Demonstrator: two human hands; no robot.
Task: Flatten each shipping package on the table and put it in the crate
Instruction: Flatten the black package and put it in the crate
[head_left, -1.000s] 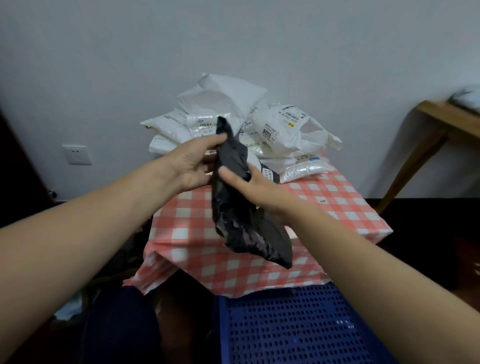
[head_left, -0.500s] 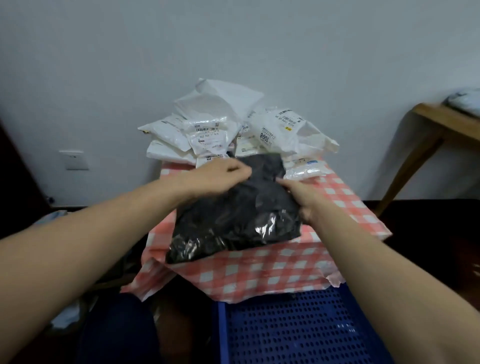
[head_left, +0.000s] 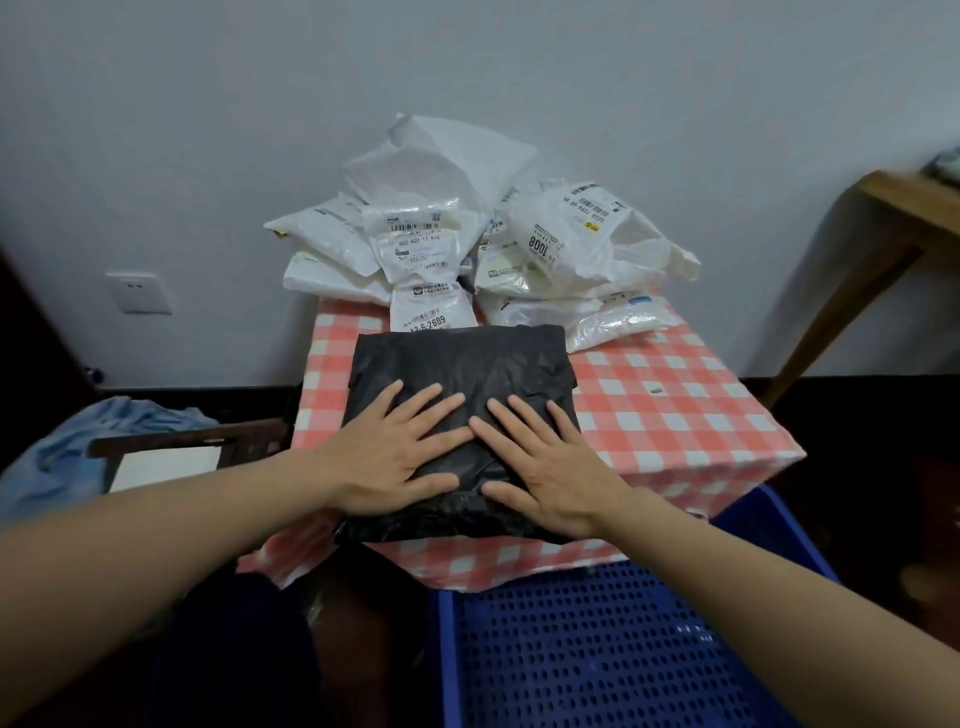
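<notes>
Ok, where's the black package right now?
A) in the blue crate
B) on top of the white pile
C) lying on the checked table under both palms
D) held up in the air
C: the black package lies on the checked table, with the left hand and the right hand pressing on it, fingers straight and spread.

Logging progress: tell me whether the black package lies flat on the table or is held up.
Flat on the table: the black package lies spread, left hand and right hand pressing it.

"1008" label (head_left: 541, 248), "3-6-2609" label (head_left: 429, 323) on white packages (head_left: 628, 260)
</notes>
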